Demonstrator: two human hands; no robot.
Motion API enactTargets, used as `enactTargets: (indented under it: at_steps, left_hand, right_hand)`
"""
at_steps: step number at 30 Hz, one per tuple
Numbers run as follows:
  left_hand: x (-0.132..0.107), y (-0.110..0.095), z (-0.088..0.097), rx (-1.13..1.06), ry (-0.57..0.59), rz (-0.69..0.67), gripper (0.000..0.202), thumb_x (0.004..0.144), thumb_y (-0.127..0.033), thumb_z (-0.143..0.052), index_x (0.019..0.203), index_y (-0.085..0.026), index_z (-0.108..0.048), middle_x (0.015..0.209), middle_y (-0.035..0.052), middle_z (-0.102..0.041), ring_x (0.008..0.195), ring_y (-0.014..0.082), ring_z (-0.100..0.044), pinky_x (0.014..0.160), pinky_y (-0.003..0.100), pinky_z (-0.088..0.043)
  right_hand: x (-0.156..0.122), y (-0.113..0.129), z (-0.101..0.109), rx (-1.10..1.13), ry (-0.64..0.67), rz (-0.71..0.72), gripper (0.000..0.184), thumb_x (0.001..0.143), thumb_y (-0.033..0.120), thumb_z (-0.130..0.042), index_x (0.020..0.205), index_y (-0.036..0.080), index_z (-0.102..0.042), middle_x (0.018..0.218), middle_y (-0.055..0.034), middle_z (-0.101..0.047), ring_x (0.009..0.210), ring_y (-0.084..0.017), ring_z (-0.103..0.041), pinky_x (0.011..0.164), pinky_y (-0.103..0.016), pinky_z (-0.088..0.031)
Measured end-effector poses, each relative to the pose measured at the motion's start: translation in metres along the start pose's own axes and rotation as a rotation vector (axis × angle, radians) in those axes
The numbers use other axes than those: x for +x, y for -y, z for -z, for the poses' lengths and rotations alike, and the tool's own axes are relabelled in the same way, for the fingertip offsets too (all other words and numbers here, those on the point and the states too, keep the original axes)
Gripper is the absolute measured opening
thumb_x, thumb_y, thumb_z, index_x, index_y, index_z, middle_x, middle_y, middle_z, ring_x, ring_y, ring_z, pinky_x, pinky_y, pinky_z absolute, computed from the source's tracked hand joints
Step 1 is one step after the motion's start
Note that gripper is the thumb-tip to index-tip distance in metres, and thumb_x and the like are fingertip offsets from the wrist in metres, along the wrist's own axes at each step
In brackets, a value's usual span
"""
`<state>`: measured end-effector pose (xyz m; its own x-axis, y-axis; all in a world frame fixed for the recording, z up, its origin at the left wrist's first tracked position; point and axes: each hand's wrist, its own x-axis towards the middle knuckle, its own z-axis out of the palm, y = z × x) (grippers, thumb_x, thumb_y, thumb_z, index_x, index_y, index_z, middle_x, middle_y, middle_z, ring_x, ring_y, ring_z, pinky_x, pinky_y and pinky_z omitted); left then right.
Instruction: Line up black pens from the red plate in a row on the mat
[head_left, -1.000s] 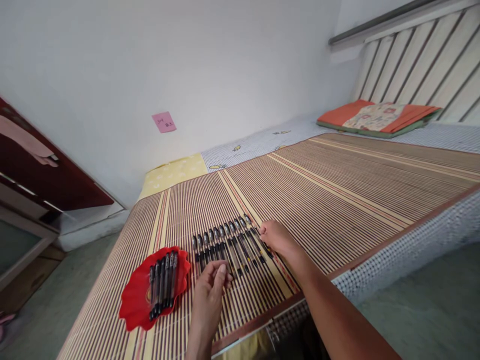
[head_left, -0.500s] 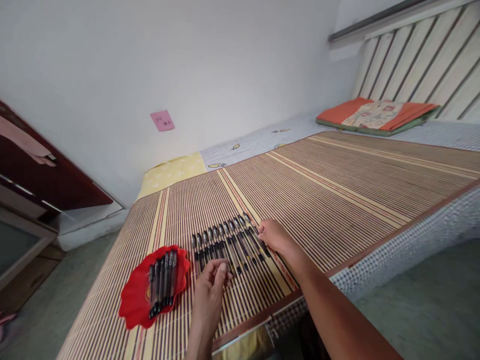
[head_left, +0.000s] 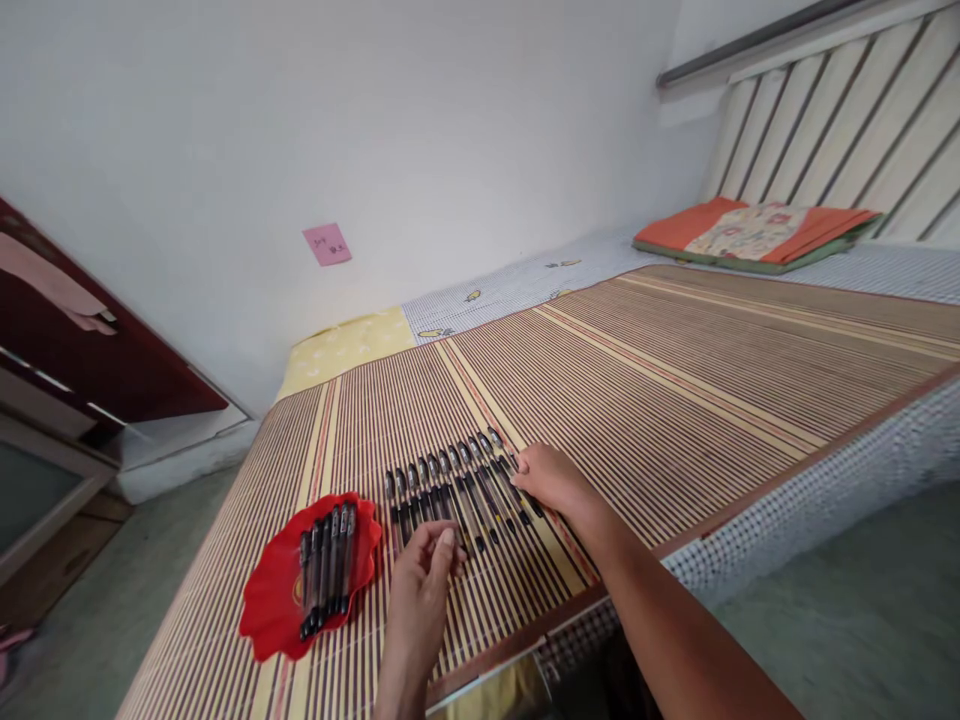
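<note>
Edging inward, my right hand [head_left: 553, 478] is curling like my left hand [head_left: 421, 568]; I cannot tell either's pinch. Aligned pens [head_left: 454, 460] are lying beside both, more pens [head_left: 334, 550] remaining in the dish [head_left: 264, 592] leftward.

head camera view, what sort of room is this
Probably a bedroom: a striped mat covers what looks like a bed, with a folded orange and floral cloth near the upright pale slats, which could be a headboard.
</note>
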<state>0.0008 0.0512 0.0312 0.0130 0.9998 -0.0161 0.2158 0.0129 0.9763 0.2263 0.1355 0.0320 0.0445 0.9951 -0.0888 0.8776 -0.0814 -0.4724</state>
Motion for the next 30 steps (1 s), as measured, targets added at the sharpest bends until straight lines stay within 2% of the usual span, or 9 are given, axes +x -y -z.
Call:
enactTargets:
  at_steps: [5, 9, 15, 20, 25, 30]
  left_hand:
    - [-0.001, 0.001, -0.001, 0.011, -0.009, 0.01, 0.055, 0.084, -0.07, -0.063, 0.1, -0.018, -0.07, 0.073, 0.0033, -0.068, 0.068, 0.0187, -0.061, 0.062, 0.028, -0.047]
    - [-0.002, -0.001, -0.001, 0.022, 0.0, 0.003, 0.055, 0.084, -0.07, -0.062, 0.099, -0.018, -0.07, 0.072, 0.0027, -0.068, 0.068, 0.0186, -0.061, 0.062, 0.028, -0.047]
    - [-0.002, -0.004, -0.005, 0.026, -0.033, -0.002, 0.057, 0.081, -0.073, -0.063, 0.095, -0.018, -0.07, 0.07, 0.0025, -0.066, 0.067, 0.0187, -0.059, 0.062, 0.029, -0.046]
    - [0.0, 0.001, -0.003, 0.038, -0.03, -0.003, 0.056, 0.082, -0.072, -0.062, 0.095, -0.018, -0.07, 0.069, 0.0021, -0.066, 0.066, 0.0183, -0.058, 0.062, 0.029, -0.045]
    - [0.001, 0.006, -0.001, 0.063, 0.024, -0.007, 0.054, 0.086, -0.07, -0.059, 0.101, -0.018, -0.068, 0.074, 0.002, -0.067, 0.069, 0.0176, -0.059, 0.063, 0.028, -0.045]
    - [0.001, 0.006, -0.005, 0.018, -0.026, -0.004, 0.057, 0.083, -0.072, -0.061, 0.097, -0.018, -0.068, 0.07, 0.0008, -0.065, 0.066, 0.0175, -0.058, 0.061, 0.028, -0.044]
  right_hand:
    - [0.001, 0.0, 0.0, -0.04, 0.026, 0.016, 0.008, 0.084, 0.021, -0.067, 0.081, 0.014, -0.072, 0.08, -0.0074, -0.069, 0.067, -0.015, -0.057, 0.055, -0.029, -0.022]
    - [0.0, 0.0, 0.001, -0.054, 0.036, 0.014, 0.01, 0.084, 0.022, -0.067, 0.081, 0.014, -0.072, 0.077, -0.0072, -0.068, 0.068, -0.016, -0.057, 0.056, -0.029, -0.023]
    - [0.001, 0.0, 0.0, -0.065, 0.009, 0.02, 0.009, 0.082, 0.019, -0.067, 0.081, 0.014, -0.074, 0.081, -0.0084, -0.071, 0.074, -0.017, -0.06, 0.059, -0.029, -0.023]
    - [0.002, -0.001, -0.002, -0.058, 0.006, 0.033, 0.01, 0.082, 0.019, -0.066, 0.081, 0.014, -0.074, 0.078, -0.0082, -0.07, 0.071, -0.017, -0.058, 0.058, -0.03, -0.022]
    - [0.003, -0.003, -0.003, -0.062, 0.003, 0.023, 0.011, 0.081, 0.02, -0.066, 0.082, 0.014, -0.075, 0.075, -0.0073, -0.07, 0.068, -0.016, -0.057, 0.057, -0.03, -0.022]
    - [0.002, -0.002, -0.001, -0.066, 0.019, 0.02, 0.012, 0.082, 0.02, -0.065, 0.082, 0.014, -0.076, 0.076, -0.0077, -0.071, 0.068, -0.016, -0.058, 0.057, -0.03, -0.022]
